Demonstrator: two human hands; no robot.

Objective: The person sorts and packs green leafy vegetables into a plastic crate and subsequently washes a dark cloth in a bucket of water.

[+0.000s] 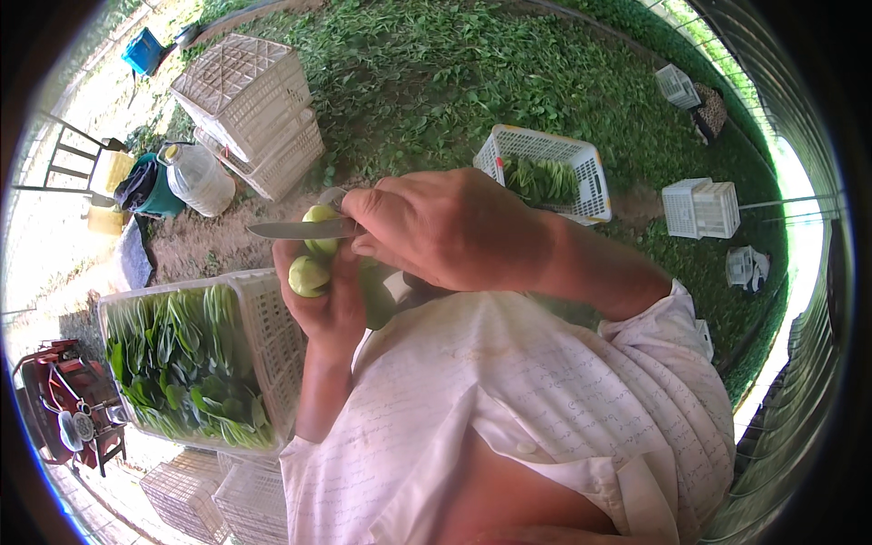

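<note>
My left hand is closed around two round, yellow-green fruits whose exact kind I cannot make out. The lower fruit rests at the fingers, and the upper fruit lies beyond the thumb. My right hand grips a knife, its handle hidden in the fingers. The blade points left and crosses in front of the upper fruit. A green leafy shape shows beside my left wrist, partly hidden. Both hands are close together in front of my chest.
To the left stands a white crate full of long green leaves. Further off are stacked white crates, a large clear jug and a teal bucket. Another white crate with greens sits on weedy ground. Red machinery stands far left.
</note>
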